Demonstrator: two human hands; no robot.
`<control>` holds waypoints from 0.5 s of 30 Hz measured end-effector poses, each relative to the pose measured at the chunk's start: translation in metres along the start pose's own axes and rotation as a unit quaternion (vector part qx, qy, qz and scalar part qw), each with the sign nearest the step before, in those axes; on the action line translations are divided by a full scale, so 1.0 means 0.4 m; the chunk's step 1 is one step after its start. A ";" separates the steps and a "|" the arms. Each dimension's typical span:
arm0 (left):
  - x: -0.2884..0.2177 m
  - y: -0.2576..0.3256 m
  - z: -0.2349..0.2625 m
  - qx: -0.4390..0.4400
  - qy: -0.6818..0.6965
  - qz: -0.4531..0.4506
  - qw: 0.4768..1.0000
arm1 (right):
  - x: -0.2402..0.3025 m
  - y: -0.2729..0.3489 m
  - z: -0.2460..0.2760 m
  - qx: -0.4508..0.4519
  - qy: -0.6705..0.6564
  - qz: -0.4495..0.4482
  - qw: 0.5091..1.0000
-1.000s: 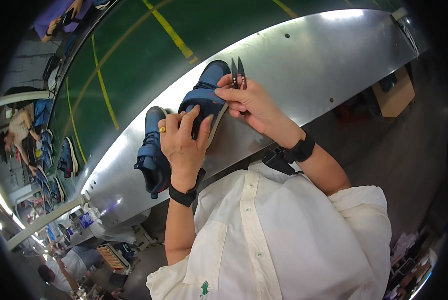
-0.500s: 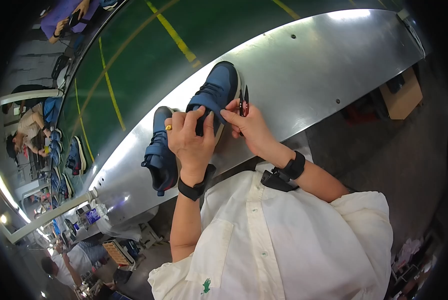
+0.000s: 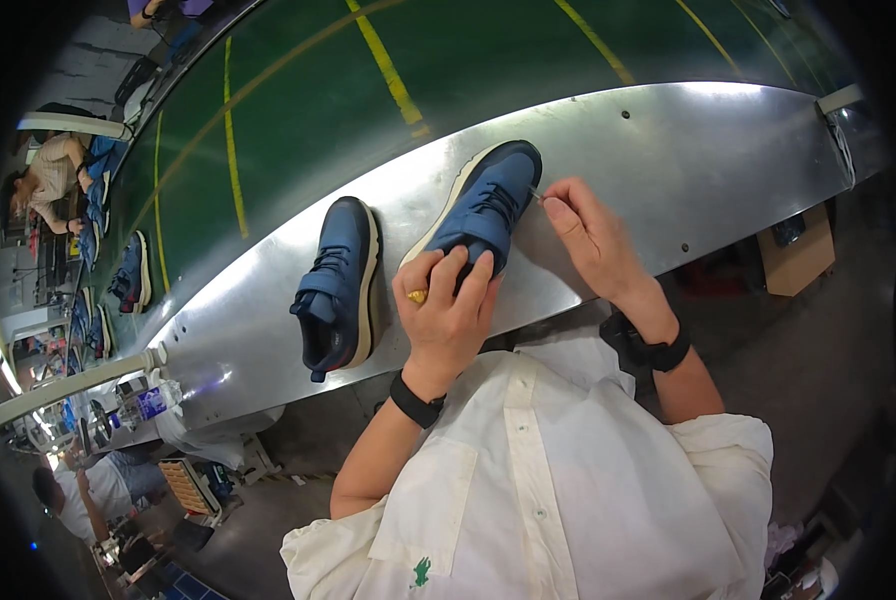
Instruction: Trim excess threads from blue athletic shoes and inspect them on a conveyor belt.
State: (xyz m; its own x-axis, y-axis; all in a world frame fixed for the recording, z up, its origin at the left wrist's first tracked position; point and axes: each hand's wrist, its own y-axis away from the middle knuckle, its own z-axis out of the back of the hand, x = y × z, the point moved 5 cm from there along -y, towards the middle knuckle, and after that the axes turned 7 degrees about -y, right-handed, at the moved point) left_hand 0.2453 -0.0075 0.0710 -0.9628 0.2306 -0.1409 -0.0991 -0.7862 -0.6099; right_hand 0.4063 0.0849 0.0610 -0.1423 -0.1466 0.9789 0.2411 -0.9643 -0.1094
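Head view: left hand (image 3: 448,305) grips the shoe (image 3: 488,205) heel at the table's (image 3: 668,150) near edge, toe pointing away, while right hand (image 3: 588,235) pinches a thin tool (image 3: 536,194) at its side.

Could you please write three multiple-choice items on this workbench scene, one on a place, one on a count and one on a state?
1. Where does the left hand rest?
A. on the heel end of the right-side blue shoe
B. on the green belt
C. on the cardboard box

2. How many blue shoes lie on the metal table by the hands?
A. one
B. two
C. four

3. How is the right hand set?
A. flat and open on the table
B. fingertips pinched on a small thin tool at the shoe's side
C. closed round a bottle

Answers: 1 A, its fingers lie over that shoe's heel end. 2 B, a second blue shoe lies just left of the held one. 3 B, thumb and fingers meet on the thin tool against the shoe.
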 end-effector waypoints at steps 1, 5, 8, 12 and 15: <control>-0.008 0.009 0.002 -0.010 -0.002 -0.007 1.000 | 0.019 -0.006 0.002 0.031 0.049 0.012 0.998; -0.044 0.027 0.003 -0.013 -0.023 -0.033 0.999 | 0.067 -0.011 0.002 0.113 0.146 0.025 0.983; -0.062 0.039 0.000 -0.011 -0.018 -0.025 0.999 | 0.083 -0.014 -0.007 0.140 0.194 0.045 0.970; -0.065 0.043 0.008 -0.013 -0.007 -0.020 1.000 | 0.098 -0.014 -0.013 0.143 0.224 0.086 0.960; -0.062 0.042 0.007 -0.007 -0.005 -0.015 1.000 | 0.102 -0.017 -0.015 0.148 0.218 0.087 0.961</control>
State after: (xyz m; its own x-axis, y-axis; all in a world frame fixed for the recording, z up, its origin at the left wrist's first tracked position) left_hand 0.2670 -0.0280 0.0665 -0.9617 0.2487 -0.1150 -0.1247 -0.7711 -0.6243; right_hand 0.3929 0.0842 0.1006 -0.4488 -0.4403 0.7776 0.5507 -0.8216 -0.1474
